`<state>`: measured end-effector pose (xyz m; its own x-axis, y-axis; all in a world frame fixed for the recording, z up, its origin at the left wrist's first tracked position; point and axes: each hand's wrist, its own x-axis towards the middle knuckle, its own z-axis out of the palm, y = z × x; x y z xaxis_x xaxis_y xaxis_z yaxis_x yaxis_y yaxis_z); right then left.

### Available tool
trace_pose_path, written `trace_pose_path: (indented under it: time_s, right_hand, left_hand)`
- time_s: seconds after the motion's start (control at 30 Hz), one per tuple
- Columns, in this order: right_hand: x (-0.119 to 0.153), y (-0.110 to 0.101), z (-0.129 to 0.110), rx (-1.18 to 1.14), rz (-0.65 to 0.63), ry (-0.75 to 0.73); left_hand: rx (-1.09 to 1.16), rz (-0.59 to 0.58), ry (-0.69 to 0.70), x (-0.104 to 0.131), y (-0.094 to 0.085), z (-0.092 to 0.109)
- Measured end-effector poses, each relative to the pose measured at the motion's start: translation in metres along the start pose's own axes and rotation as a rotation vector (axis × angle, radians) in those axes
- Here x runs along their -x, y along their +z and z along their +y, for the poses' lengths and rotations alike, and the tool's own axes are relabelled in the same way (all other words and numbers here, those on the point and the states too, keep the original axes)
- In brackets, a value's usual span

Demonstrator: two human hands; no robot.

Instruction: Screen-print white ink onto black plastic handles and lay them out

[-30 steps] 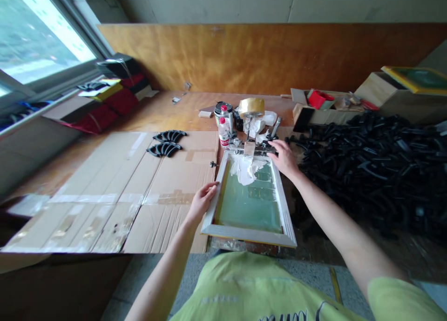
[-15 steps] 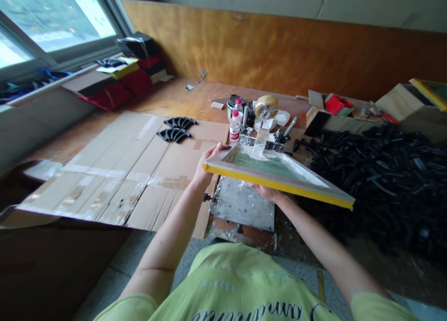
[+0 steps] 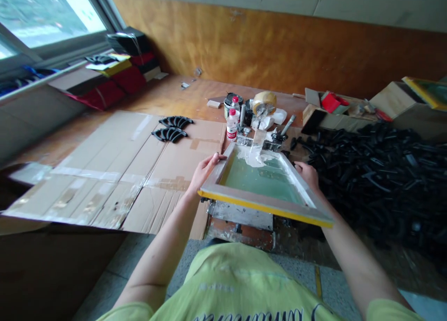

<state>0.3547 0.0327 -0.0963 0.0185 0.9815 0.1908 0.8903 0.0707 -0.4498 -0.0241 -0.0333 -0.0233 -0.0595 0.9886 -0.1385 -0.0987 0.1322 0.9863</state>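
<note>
A screen-printing frame [image 3: 223, 191] with a yellow front edge and green mesh is tilted above a metal base plate [image 3: 240, 213], partly hiding it. My left hand [image 3: 204, 172] is closed on the left rail. At the right rail is my right hand [image 3: 308, 174], its fingers curled against the outer side; their tips look dark. White ink [image 3: 254, 157] is smeared over the far part of the mesh. A pale, flat squeegee [image 3: 257, 139] stands in that ink. Behind the frame, dark clamps [image 3: 278, 137] are partly visible.
Flattened cardboard [image 3: 101, 144] covers the left of the table, with two groups of curved black parts [image 3: 171, 134] on it. Bottles [image 3: 232, 125] and a tape roll [image 3: 264, 102] stand behind the frame. A large pile of black parts [image 3: 377, 172] lies right.
The frame has come down on its right side and levelled out. My right hand has moved from underneath it to its right rail. My left hand has lowered slightly, still on the left rail.
</note>
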Motion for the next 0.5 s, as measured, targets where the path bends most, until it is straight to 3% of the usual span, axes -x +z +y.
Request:
trace_pose_path:
  time_s: [0.07,0.17,0.23,0.3,0.4,0.5]
  right_hand:
    - [-0.021,-0.004,-0.013,0.002,0.082,-0.013]
    - [-0.049,0.011,-0.060,0.029,0.135,-0.274]
    - [-0.061,0.027,-0.094,0.095,0.085,-0.431]
    - [-0.066,0.041,-0.115,0.172,-0.051,-0.458]
    - [-0.061,0.054,-0.123,0.268,-0.250,-0.403]
    - [-0.047,0.061,-0.119,0.359,-0.268,-0.373]
  left_hand:
    - [-0.056,-0.024,-0.077,0.010,-0.007,-0.018]
    - [-0.066,-0.050,-0.206,0.021,-0.012,-0.055]
    - [-0.048,-0.025,-0.243,0.022,-0.012,-0.083]
    - [-0.043,0.016,-0.247,0.019,-0.011,-0.107]
    - [-0.082,0.045,-0.238,0.014,-0.010,-0.130]
    - [-0.113,0.028,-0.233,0.012,-0.012,-0.138]
